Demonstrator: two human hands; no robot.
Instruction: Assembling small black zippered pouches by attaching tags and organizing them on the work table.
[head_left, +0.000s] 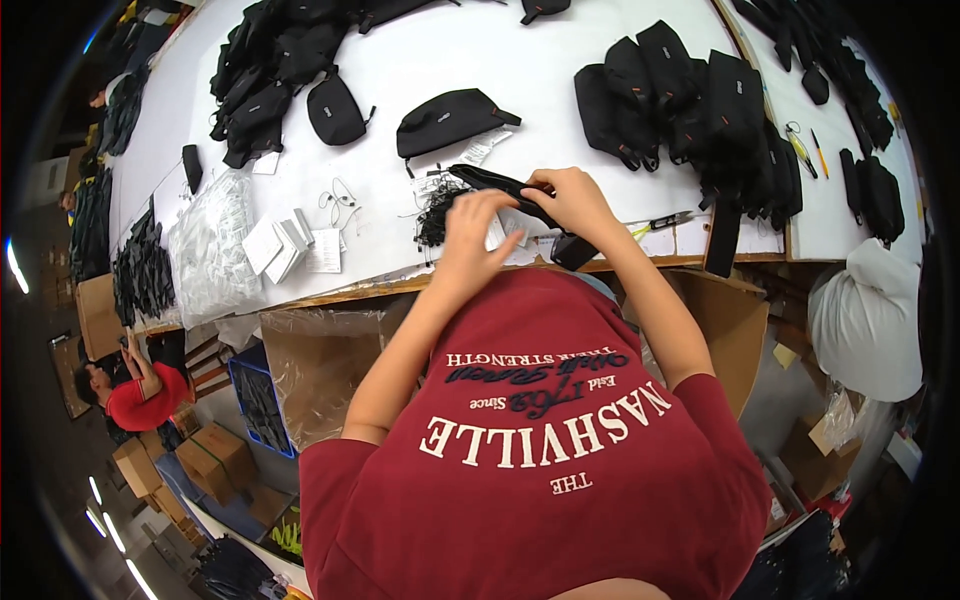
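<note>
At the table's near edge, my right hand pinches the rim of a black fabric pouch between thumb and fingers. My left hand is beside the pouch's near side, its thumb held apart from the fingers and its fingertips close to the fabric. Whether those fingertips touch it I cannot tell. A bunch of small black cords with tags lies just left of my left hand. Beyond my hands rests a larger black pouch, with a clear printed bag by its near edge.
Black pouches are heaped at the back left and the right. To the left lie white cards, a plastic bag and white strings. A pointed tool lies right of my hands. Another person is at far left.
</note>
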